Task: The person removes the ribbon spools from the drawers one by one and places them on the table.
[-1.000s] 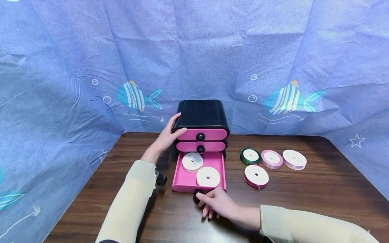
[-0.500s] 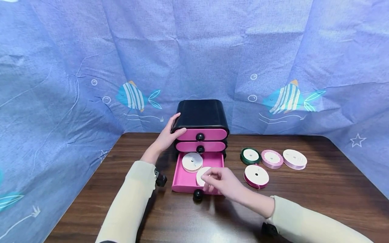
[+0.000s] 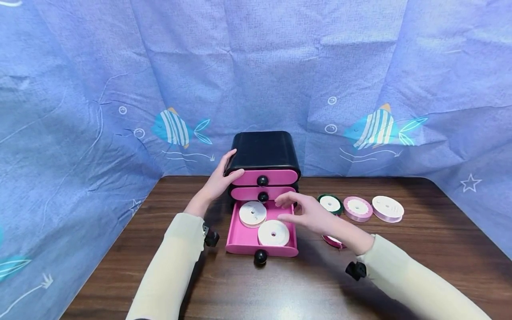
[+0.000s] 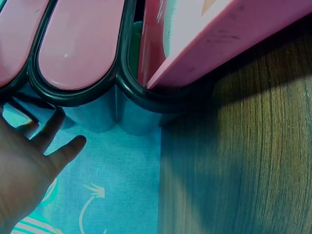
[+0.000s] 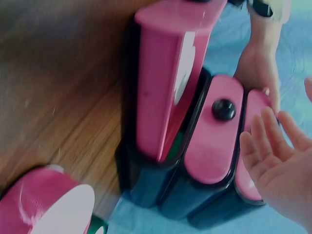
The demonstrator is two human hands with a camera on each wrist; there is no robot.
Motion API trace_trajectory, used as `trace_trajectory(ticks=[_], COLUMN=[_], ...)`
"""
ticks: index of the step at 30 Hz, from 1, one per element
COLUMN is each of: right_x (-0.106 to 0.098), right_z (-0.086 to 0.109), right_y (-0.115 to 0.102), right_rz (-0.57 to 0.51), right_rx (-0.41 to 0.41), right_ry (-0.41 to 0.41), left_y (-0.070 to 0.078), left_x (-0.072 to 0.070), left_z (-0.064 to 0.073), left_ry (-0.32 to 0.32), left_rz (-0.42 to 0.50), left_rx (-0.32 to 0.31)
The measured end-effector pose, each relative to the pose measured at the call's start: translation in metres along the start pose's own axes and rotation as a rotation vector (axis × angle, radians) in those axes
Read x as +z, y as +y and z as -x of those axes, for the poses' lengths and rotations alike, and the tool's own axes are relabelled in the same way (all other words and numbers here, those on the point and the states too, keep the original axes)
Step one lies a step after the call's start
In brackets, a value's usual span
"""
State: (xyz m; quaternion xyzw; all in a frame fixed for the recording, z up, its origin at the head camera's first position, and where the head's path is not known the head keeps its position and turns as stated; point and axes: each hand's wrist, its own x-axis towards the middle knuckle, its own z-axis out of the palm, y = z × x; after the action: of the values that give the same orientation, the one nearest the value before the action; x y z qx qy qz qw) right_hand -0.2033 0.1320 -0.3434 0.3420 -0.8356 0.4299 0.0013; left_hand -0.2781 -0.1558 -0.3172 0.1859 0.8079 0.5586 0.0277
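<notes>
A black mini chest of drawers [image 3: 264,149] with pink drawer fronts stands at the back of the table. Its bottom drawer [image 3: 236,233] is pulled out, with a black knob [image 3: 260,257] in front. Inside lie two white-faced ribbon spools, one further back [image 3: 253,212] and one nearer [image 3: 273,241]. My left hand [image 3: 217,182] rests against the chest's upper left side, thumb at the top front edge; its fingers appear spread in the left wrist view. Above the drawer's right side, my right hand [image 3: 307,212] holds nothing, its fingers loosely bent and apart from the thumb.
To the right on the wooden table [image 3: 424,249] lie a green ribbon spool [image 3: 330,203], a pink one [image 3: 358,209] and a pale lilac one [image 3: 388,209]. A magenta ribbon spool [image 5: 46,207] is partly hidden by my right forearm in the head view. A blue curtain hangs behind.
My right hand has let go of the bottom drawer's knob and moved up and back over the drawer, its fingers spreading. My left hand stays against the chest.
</notes>
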Motion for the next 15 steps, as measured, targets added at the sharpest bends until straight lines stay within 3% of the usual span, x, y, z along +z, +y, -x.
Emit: trace_trajectory(ticks=[15], right_x=[-0.004], right_z=[-0.014], right_y=[0.038], right_rz=[0.019], right_rx=[-0.079], right_ry=[-0.167], left_y=[-0.001], left_x=[0.001], left_z=[0.0], left_ry=[0.001], left_rz=[-0.006], left_rx=[-0.001])
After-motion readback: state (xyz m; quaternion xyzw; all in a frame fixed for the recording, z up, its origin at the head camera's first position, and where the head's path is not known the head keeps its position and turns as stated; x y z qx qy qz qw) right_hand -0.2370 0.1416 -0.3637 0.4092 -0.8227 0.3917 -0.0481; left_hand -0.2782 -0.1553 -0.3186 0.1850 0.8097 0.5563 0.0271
